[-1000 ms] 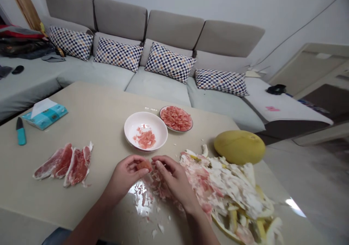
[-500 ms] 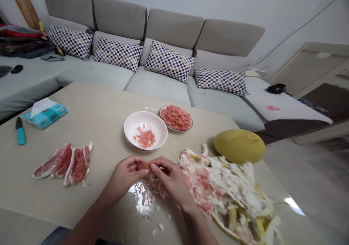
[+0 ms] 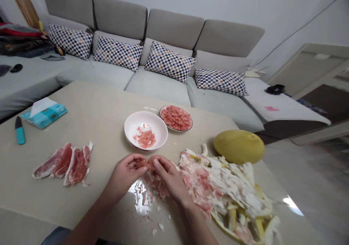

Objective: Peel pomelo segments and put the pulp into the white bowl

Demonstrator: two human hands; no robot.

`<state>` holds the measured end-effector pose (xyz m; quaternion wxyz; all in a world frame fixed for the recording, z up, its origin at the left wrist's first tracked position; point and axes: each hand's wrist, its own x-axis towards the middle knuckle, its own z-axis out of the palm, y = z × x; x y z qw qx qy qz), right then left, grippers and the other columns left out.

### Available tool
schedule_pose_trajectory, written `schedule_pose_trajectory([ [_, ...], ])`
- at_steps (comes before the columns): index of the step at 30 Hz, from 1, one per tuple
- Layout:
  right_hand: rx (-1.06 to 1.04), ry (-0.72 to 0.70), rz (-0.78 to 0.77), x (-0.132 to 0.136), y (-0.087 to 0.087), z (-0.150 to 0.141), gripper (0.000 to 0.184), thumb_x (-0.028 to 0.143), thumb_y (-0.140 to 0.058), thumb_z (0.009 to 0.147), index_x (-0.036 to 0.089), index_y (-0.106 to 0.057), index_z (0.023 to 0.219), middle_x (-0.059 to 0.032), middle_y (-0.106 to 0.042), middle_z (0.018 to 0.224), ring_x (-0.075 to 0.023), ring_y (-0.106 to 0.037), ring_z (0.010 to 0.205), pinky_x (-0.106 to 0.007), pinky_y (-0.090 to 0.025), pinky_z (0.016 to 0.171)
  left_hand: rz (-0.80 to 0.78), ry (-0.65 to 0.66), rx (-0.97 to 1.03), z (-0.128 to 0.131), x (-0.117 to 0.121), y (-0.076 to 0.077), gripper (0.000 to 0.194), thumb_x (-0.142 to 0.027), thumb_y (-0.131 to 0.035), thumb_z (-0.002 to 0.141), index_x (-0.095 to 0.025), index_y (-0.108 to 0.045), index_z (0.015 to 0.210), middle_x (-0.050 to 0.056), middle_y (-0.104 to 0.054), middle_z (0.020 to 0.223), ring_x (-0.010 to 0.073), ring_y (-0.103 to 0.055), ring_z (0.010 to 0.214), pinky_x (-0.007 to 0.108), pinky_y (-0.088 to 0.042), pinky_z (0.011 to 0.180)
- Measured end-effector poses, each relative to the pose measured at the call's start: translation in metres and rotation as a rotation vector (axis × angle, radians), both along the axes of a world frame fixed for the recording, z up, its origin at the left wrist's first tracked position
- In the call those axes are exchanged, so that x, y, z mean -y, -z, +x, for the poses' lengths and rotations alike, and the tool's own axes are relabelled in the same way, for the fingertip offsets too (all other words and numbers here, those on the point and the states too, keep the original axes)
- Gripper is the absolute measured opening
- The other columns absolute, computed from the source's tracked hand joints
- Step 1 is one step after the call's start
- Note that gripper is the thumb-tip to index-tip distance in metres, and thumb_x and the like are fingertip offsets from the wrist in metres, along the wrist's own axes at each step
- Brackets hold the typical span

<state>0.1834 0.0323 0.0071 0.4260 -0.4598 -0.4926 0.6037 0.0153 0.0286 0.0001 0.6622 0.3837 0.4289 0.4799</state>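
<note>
Between my two hands is a piece of red pomelo flesh (image 3: 142, 164), partly covered by the fingers. My left hand (image 3: 127, 172) is closed around it from the left. From the right, my right hand (image 3: 168, 174) pinches at its end with thumb and fingers. Just beyond the hands stands a white bowl (image 3: 130, 125) with some pink pulp pieces (image 3: 145, 139) at its bottom. Bits of pulp and membrane (image 3: 156, 187) lie on the table below the hands. Several unpeeled pomelo segments (image 3: 77, 165) rest to the left.
A plate heaped with pulp (image 3: 176, 117) sits behind the bowl. To the right lie a pile of peel and membrane (image 3: 229, 187) and a whole yellow pomelo (image 3: 239, 146). A turquoise-handled knife (image 3: 20, 134) and a tissue pack (image 3: 46, 115) are at the far left. A sofa (image 3: 160, 83) borders the table.
My right hand has shifted slightly up, its thumb and fingers moving at the end of the pulp piece. The left hand stays nearly in place, still holding the piece.
</note>
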Motion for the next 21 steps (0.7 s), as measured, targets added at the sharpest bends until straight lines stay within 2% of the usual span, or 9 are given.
schedule_pose_trajectory([
  [3,0.042,-0.017,0.041,0.001,-0.002,-0.001,0.032,0.049,-0.071,0.08,0.018,-0.065,0.087,0.001,-0.059,0.077,-0.0105,-0.052,0.064,-0.02,-0.044,0.057,0.041,-0.008,-0.039,0.001,0.0,0.003,0.024,-0.022,-0.076,0.072,-0.017,-0.067,0.093,0.004,-0.072,0.094,0.0185,-0.067,0.091,0.03,-0.051,0.085],
  [8,0.012,0.024,-0.047,0.0,-0.001,-0.001,0.034,0.048,-0.075,0.075,0.017,-0.066,0.087,0.0008,-0.061,0.075,-0.0083,-0.051,0.054,-0.02,-0.042,0.048,0.058,-0.012,-0.051,0.002,-0.001,0.004,0.021,-0.02,-0.076,0.071,-0.018,-0.068,0.09,0.004,-0.073,0.09,0.0181,-0.067,0.089,0.029,-0.052,0.083],
  [13,-0.129,0.063,-0.12,-0.003,0.004,0.0,0.036,0.047,-0.08,0.071,0.017,-0.07,0.087,0.0002,-0.064,0.068,-0.0105,-0.057,0.054,-0.022,-0.046,0.052,0.055,-0.007,-0.026,0.0,-0.001,0.001,0.02,-0.023,-0.077,0.072,-0.018,-0.067,0.088,0.003,-0.072,0.086,0.0169,-0.067,0.084,0.027,-0.052,0.079],
  [17,-0.243,0.116,-0.141,-0.006,0.009,0.004,0.03,0.042,-0.08,0.073,0.017,-0.072,0.09,-0.0011,-0.067,0.075,-0.0086,-0.057,0.056,-0.02,-0.047,0.055,0.026,-0.033,0.0,-0.003,0.0,-0.002,0.023,-0.026,-0.078,0.072,-0.018,-0.066,0.09,0.004,-0.072,0.09,0.0176,-0.067,0.089,0.028,-0.051,0.084],
  [21,-0.324,0.071,-0.176,-0.008,0.01,0.006,0.031,0.039,-0.081,0.074,0.016,-0.072,0.092,-0.0022,-0.067,0.081,-0.0078,-0.055,0.06,-0.019,-0.048,0.058,-0.03,-0.044,0.057,-0.005,0.001,-0.006,0.029,-0.028,-0.08,0.071,-0.018,-0.067,0.095,0.005,-0.072,0.094,0.0181,-0.067,0.093,0.029,-0.05,0.088],
])
